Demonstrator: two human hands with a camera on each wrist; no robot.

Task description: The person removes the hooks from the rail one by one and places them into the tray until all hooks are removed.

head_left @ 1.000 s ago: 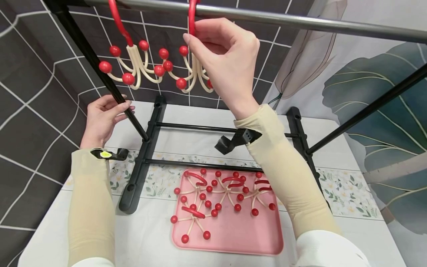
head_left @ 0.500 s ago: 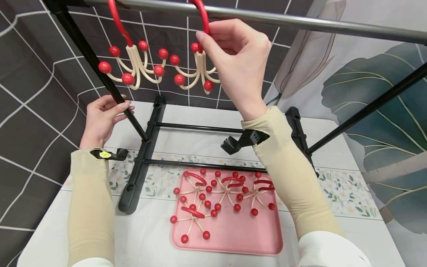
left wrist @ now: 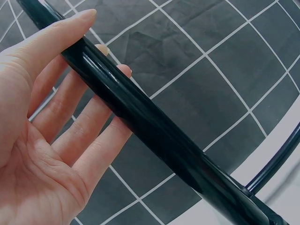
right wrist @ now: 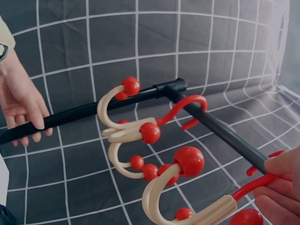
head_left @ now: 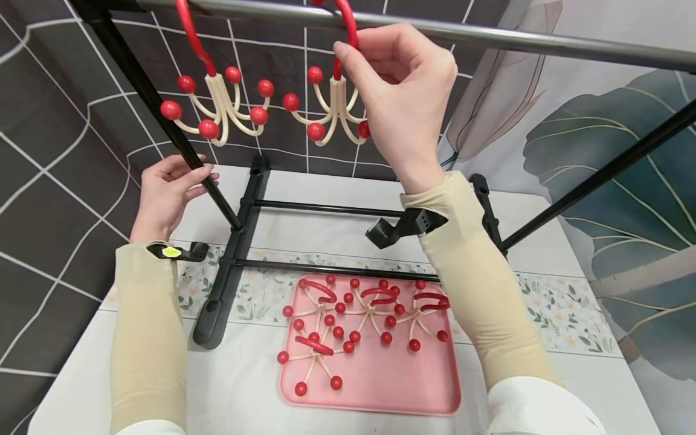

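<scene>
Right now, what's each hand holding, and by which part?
The right hand pinches the second hanger by its red hook, at the rail. The left hand holds the rack's black slanted leg.

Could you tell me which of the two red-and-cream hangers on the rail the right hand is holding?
The right-hand hanger: the right hand pinches its red hook at the rail. The left-hand hanger hangs untouched beside it.

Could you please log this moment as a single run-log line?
right hand: pinches red hook of second hanger on rail | left hand: holds black rack leg | tray: more hangers
</scene>
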